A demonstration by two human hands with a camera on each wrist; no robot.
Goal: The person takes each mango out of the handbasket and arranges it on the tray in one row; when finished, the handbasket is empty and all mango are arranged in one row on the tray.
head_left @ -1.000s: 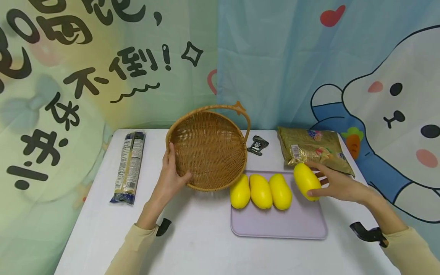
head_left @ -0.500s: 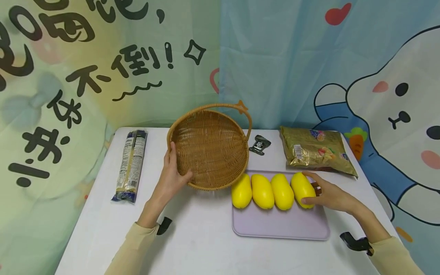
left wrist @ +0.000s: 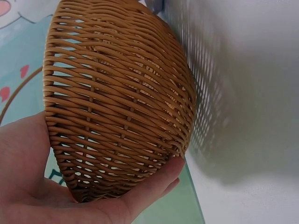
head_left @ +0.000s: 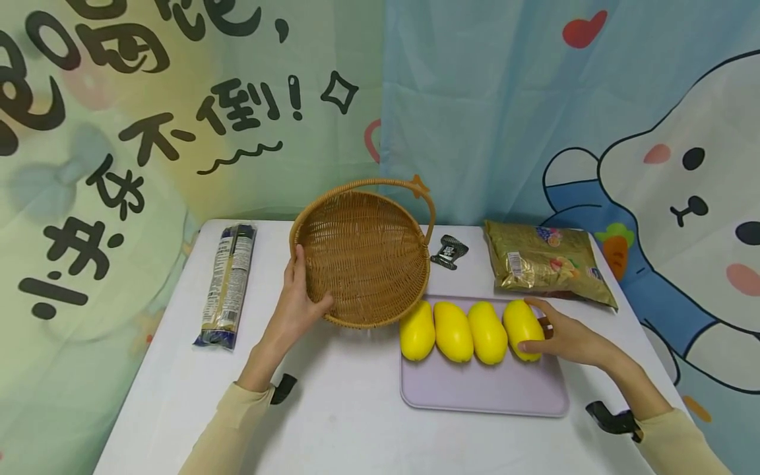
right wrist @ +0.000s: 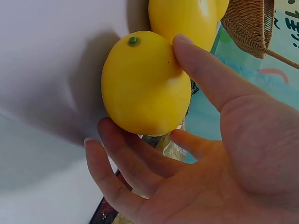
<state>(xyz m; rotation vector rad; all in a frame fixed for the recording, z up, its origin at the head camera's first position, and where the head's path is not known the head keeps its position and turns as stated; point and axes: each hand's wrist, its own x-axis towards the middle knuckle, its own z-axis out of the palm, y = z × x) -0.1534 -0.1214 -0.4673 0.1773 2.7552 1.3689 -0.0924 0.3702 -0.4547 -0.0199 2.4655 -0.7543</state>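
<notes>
A brown wicker basket [head_left: 362, 264] is tilted so its hollow faces the head camera. My left hand [head_left: 297, 297] grips its left rim, thumb on the inside and fingers spread along the woven outer wall [left wrist: 121, 102]. On a pale purple tray [head_left: 481, 389] several yellow mangoes lie side by side in a row. The rightmost mango [head_left: 522, 330] is held by my right hand [head_left: 567, 336]. In the right wrist view the thumb lies on one side of this mango [right wrist: 145, 84], fingers curled on the other, and its green stem end shows.
At the table's left lies a long packet [head_left: 224, 287]. A small black wrapped piece [head_left: 449, 252] sits behind the tray, beside the basket. A gold bag [head_left: 549, 264] lies at the back right. Printed cloth [head_left: 451, 132] hangs behind the white table [head_left: 332, 409].
My right hand has brought its mango left and down onto the tray, to the right end of the row. My left hand still holds the basket in place.
</notes>
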